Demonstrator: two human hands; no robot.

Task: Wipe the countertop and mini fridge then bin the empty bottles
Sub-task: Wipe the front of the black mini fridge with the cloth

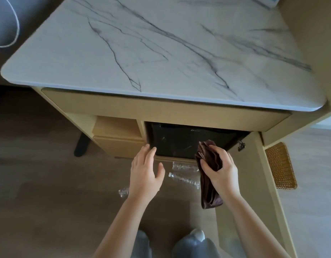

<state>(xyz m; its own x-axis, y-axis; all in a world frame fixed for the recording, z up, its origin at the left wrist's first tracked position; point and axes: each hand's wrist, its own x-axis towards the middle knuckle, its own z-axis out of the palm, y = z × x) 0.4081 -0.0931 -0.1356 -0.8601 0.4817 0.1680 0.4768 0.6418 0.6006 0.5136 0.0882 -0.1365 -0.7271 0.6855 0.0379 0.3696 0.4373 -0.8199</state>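
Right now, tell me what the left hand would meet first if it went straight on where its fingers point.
Most likely the black mini fridge, at its left edge beside the wooden cabinet. The left hand is open, fingers aimed there; depth is unclear, so they may be touching it.

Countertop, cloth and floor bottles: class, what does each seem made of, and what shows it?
Countertop: likely marble or marble-look laminate, matte white with grey veins. Cloth: soft brown fabric, drooping from the right hand. Bottles: thin clear plastic, crinkled.
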